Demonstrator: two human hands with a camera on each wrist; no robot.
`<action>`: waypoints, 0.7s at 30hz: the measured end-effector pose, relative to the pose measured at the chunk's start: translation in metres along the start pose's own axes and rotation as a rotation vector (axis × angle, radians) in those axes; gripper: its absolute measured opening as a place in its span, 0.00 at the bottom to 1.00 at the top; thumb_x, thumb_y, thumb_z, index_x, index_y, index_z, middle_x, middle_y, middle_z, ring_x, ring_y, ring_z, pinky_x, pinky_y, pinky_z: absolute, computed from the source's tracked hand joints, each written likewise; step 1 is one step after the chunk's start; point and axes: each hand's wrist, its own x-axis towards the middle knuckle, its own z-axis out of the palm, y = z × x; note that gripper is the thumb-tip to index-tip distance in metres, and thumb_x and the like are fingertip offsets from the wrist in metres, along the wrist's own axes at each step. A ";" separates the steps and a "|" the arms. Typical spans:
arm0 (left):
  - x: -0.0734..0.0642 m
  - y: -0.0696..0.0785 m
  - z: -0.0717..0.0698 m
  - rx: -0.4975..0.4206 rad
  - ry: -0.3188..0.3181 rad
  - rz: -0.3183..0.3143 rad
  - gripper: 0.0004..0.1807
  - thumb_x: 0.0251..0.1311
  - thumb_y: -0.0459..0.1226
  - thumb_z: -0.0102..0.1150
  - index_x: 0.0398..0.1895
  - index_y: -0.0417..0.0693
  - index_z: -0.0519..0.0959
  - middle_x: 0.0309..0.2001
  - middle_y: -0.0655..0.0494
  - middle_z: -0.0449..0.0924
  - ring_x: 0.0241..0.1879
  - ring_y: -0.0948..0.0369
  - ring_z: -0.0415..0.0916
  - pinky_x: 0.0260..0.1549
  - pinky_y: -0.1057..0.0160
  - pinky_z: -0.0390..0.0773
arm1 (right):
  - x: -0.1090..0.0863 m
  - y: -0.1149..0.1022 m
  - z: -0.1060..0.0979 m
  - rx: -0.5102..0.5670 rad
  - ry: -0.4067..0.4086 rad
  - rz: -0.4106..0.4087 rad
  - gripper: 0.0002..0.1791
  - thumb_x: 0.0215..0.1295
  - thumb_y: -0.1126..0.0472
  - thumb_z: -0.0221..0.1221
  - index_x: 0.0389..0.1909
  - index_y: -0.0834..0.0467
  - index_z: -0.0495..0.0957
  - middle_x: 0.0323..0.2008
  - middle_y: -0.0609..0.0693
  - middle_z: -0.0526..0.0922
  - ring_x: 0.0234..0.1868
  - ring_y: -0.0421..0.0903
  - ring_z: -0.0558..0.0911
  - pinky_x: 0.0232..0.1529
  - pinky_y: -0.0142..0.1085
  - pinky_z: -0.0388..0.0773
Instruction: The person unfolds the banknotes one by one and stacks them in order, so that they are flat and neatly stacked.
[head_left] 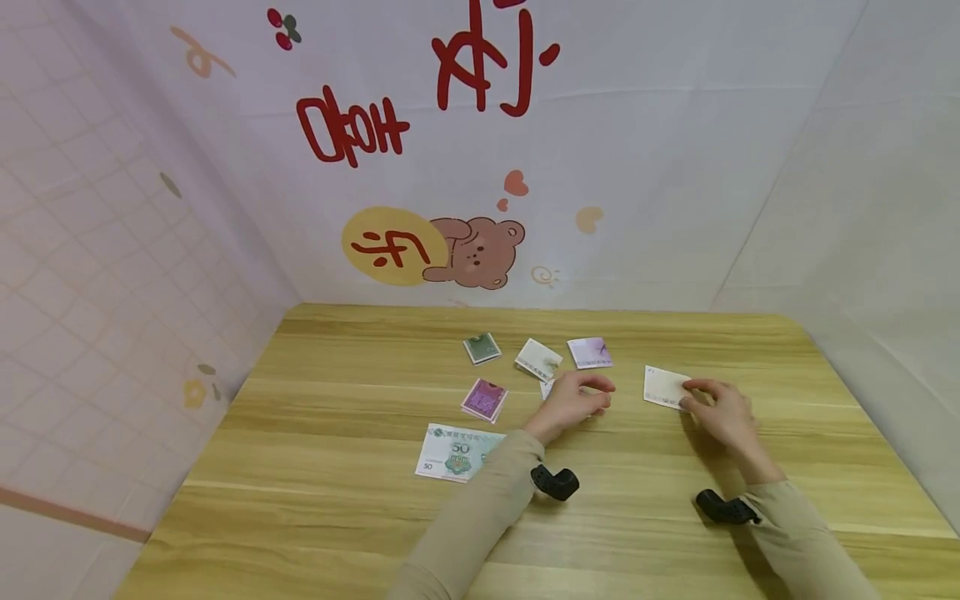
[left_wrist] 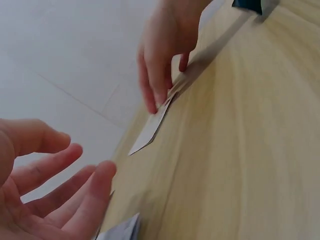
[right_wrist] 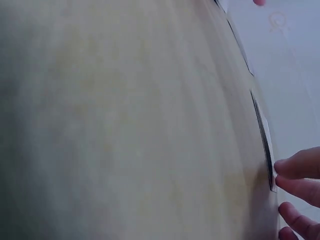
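Note:
In the head view my left hand (head_left: pixel 573 400) hovers over the middle of the table, fingers loosely bent and thumb apart, holding nothing. Partly hidden behind it lies a pale note (head_left: pixel 546 388). To the right, my right hand (head_left: pixel 722 412) pinches the right end of a cream folded banknote (head_left: pixel 663 387) with thumb and index finger. That folded banknote (left_wrist: pixel 150 131) stays low over the wood in the left wrist view. Just beyond my left hand lie another cream folded note (head_left: pixel 538 358) and a pale purple folded note (head_left: pixel 591 352).
A green folded note (head_left: pixel 482 348) and a magenta folded note (head_left: pixel 485 400) lie left of centre. Nearer, a green 50 banknote (head_left: pixel 450 452) lies flat, partly covered by my left sleeve (head_left: pixel 480 508). Behind the wooden table (head_left: pixel 337 375) hangs a printed white cloth (head_left: pixel 637 167).

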 end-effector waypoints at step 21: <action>0.027 0.006 0.067 0.309 0.105 -0.064 0.17 0.52 0.33 0.64 0.47 0.49 0.79 0.31 0.55 0.75 0.26 0.68 0.66 0.26 0.71 0.66 | 0.006 0.000 0.000 -0.015 -0.069 0.079 0.24 0.65 0.53 0.61 0.57 0.63 0.74 0.60 0.79 0.54 0.53 0.80 0.53 0.37 0.67 0.49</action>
